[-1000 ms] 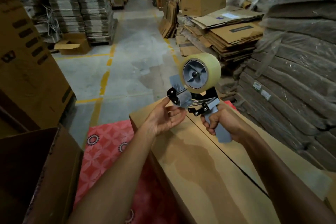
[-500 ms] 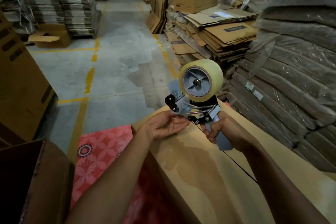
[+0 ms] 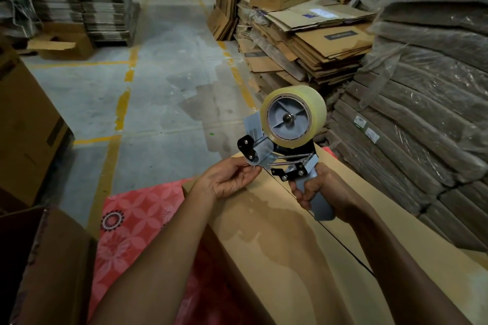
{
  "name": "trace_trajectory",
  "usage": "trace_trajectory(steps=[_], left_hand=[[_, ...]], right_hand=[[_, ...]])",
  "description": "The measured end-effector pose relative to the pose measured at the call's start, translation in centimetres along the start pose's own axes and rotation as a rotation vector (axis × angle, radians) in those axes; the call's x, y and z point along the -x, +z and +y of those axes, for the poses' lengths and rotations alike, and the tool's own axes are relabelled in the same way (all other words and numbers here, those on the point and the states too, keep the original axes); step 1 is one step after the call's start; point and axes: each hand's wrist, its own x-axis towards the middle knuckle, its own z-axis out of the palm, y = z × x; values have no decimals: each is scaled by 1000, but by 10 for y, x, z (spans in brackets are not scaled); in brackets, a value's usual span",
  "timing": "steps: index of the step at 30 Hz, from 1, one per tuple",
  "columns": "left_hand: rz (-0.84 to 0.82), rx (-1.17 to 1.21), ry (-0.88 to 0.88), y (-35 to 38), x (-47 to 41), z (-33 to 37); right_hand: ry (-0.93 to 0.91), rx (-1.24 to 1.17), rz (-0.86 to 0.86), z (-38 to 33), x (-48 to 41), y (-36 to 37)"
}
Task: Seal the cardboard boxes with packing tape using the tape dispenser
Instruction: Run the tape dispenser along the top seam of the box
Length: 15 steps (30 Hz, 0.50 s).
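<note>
Right hand (image 3: 323, 190) grips tape dispenser (image 3: 286, 120); left hand (image 3: 227, 181) pinches its front.

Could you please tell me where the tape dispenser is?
Right of centre in the head view: the right hand holds the tape dispenser above the cardboard box, left hand pinching its front.

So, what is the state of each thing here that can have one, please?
Tape dispenser, held upright.
Tape roll, mounted, nearly full.
Cardboard box, flaps closed, seam showing.
Left hand, pinches the dispenser's front end.
Right hand, grips the dispenser's handle.
Floor box, top flap open.
</note>
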Motion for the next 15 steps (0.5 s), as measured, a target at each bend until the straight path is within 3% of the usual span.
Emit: trace_trajectory(steps=[10,15], left_hand=[[108,-133,-18,5,-5,23],[25,90,-25,-2,-6,29]], right_hand=[[1,11,-4,5,-9,-3],[-28,9,22,1,-12,-3]])
